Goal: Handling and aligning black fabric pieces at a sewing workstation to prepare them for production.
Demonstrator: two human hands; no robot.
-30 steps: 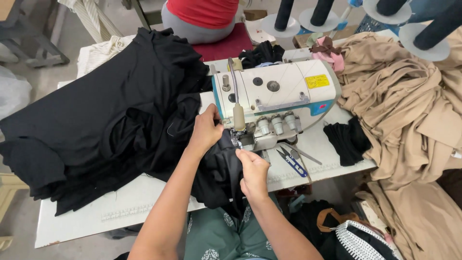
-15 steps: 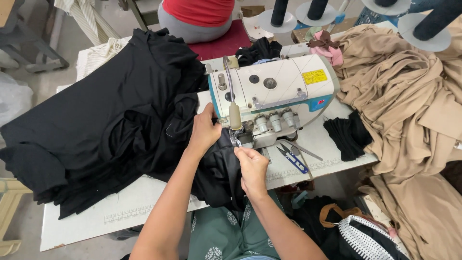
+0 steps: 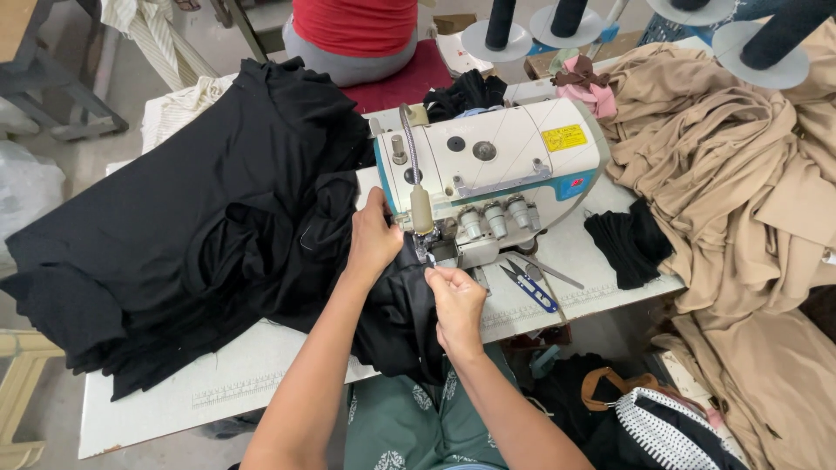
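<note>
A white and teal sewing machine (image 3: 496,165) stands on the white table (image 3: 252,383). My left hand (image 3: 373,239) presses flat on black fabric (image 3: 396,305) just left of the needle area. My right hand (image 3: 455,300) pinches the same black fabric right in front of the presser foot. The fabric hangs off the table's front edge over my lap. A big heap of black garments (image 3: 192,226) lies to the left of the machine.
Blue-handled thread snips (image 3: 531,287) and tweezers (image 3: 547,270) lie right of my hand. A small black fabric piece (image 3: 629,244) and a tan cloth pile (image 3: 749,200) fill the right. Thread cones (image 3: 501,26) and a seated person in red (image 3: 357,30) are behind.
Both hands have stayed on the black fabric at the needle, with only a small shift. The view has tilted slightly.
</note>
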